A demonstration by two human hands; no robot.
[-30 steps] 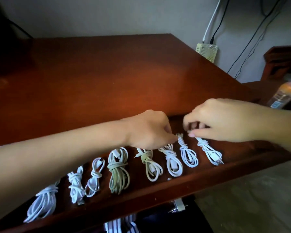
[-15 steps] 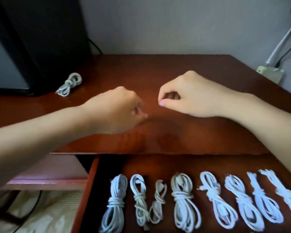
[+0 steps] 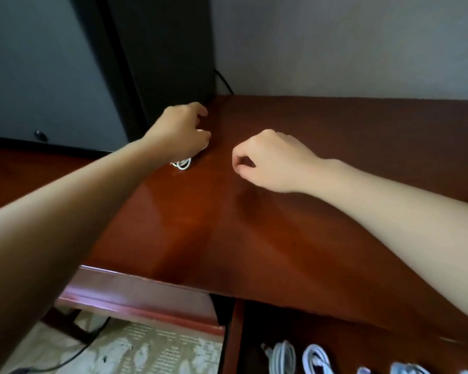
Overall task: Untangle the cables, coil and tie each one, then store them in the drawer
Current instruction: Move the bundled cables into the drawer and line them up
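A coiled white cable (image 3: pixel 183 163) lies on the wooden desk (image 3: pixel 295 233) at the far left, beside a black upright panel. My left hand (image 3: pixel 180 130) reaches over it with fingers curled round its upper part, and only the lower loops show. My right hand (image 3: pixel 273 160) hovers over the desk to the right of it, fingers curled and holding nothing. The open drawer (image 3: pixel 234 346) at the bottom right holds several tied white cable coils (image 3: pixel 283 357), most of them cut off by the frame edge.
The black upright panel (image 3: pixel 168 49) stands on the desk's back left corner against the grey wall. A reddish lower shelf (image 3: pixel 135 300) juts out under the desk at left. Patterned floor covering (image 3: pixel 160 352) and a dark cord lie below.
My view has turned left and up, away from the drawer. My left hand has moved from the desk's middle to the coiled cable at the back left and closed over it. My right hand followed leftward.
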